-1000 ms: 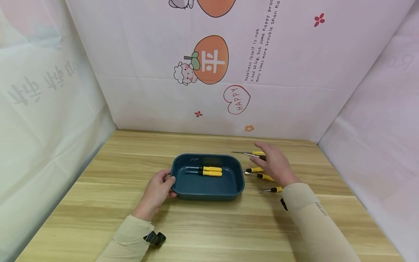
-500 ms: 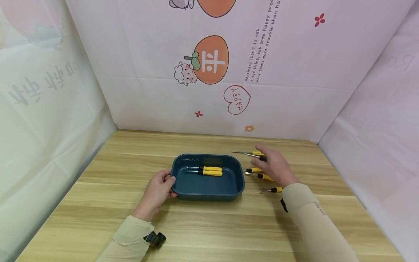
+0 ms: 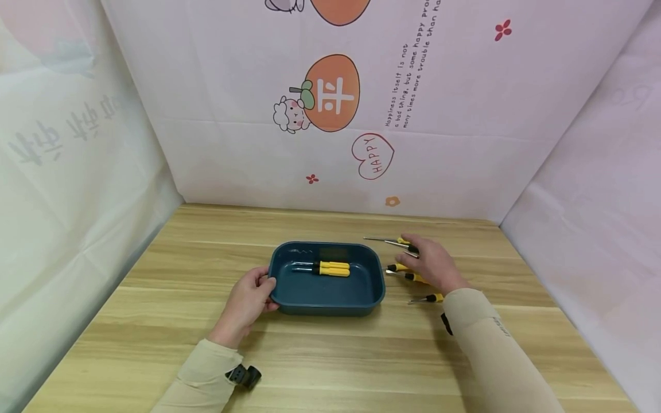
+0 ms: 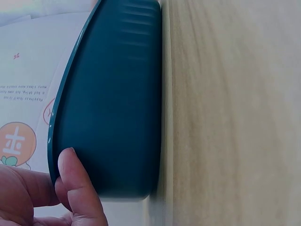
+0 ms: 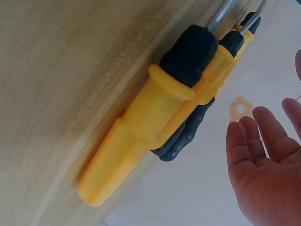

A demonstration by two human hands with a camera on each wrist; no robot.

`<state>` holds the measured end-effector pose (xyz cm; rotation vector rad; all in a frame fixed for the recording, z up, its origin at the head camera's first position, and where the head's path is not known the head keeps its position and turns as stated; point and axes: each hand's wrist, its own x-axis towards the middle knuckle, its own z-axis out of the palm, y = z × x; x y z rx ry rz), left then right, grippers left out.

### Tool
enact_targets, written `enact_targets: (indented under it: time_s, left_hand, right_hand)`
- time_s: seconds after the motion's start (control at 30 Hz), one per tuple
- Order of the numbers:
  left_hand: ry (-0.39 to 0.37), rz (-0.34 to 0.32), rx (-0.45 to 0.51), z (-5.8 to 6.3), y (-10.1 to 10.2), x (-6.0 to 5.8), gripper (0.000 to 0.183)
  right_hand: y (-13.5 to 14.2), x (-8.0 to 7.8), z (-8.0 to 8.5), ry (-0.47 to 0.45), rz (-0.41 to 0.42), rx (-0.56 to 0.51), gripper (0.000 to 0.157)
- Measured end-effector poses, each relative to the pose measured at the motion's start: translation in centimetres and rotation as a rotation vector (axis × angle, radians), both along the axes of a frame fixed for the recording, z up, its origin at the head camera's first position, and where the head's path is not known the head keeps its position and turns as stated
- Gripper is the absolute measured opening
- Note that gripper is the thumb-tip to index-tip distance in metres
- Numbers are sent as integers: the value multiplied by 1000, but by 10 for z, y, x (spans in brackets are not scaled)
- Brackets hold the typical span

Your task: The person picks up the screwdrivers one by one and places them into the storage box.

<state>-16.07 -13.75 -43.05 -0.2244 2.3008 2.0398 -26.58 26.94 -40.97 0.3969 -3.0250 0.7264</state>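
Note:
My left hand point(image 3: 247, 298) pinches the left rim of a dark blue rectangular plastic box point(image 3: 326, 311), thumb on the near side in the left wrist view. Inside the box lie two screwdrivers with yellow handles point(image 3: 334, 272), side by side. To the right, my right hand point(image 3: 432, 265) hovers above several loose screwdrivers, its fingers loosely extended towards a black-handled screwdriver point(image 3: 412, 249). The right wrist view shows that hand apart from a yellow-handled screwdriver point(image 5: 131, 127) in front, with a black handle point(image 5: 188, 132) beyond it. Part of the screwdrivers is hidden under the right hand in the head view.
The wooden table point(image 3: 320, 361) carries everything. A long thin-shafted screwdriver point(image 3: 381, 238) lies farthest back, and another screwdriver point(image 3: 428, 299) lies nearest the right sleeve. A printed white cloth point(image 3: 248, 160) stands behind and along both sides.
The right hand has lowered slightly towards the black-handled screwdriver. My left hand and the box stay in place.

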Motion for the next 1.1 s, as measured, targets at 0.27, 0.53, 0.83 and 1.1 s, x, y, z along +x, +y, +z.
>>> enact_targets:
  time_s: [0.27,0.53,0.83,1.1]
  left_hand:
    - [5,-1,1,0,0,0,41]
    - [22,-4,1,1,0,1,41]
    - [14,2,4,1,0,1,40]
    - [9,1,-5,2,0,1,41]
  right_hand:
    - [-2,0,-4,-21,-15,17,65]
    - [-3,1,-5,-52,-12,15,64]
    - [-1,0,-11,-40,7,49,60]
    - [-1,-2,-13,-33,20,101,56]
